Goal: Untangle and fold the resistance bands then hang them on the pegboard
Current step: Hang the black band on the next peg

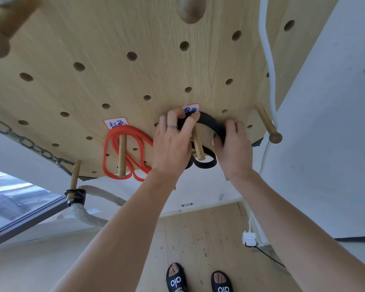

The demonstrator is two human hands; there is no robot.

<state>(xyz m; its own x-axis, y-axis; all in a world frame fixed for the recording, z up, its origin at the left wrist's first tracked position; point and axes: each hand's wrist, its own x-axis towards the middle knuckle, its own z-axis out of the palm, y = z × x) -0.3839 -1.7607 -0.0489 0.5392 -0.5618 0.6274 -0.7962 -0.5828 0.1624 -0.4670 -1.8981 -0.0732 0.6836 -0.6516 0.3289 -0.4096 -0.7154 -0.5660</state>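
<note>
Head view showed left hand [172,144] and right hand [233,144] gripping the folded black resistance band [211,123] over its wooden peg [198,147]; hanging step, next seat it and let go.

pegboard [135,28]: we note pale wood-grain, smooth, matt
pegs [122,157]: bare wooden dowels
red band [114,133]: matt rubbery look
black band [211,123]: matt, same look
chain [27,142]: dull dark metal
rope [89,216]: rough, fibrous
</note>
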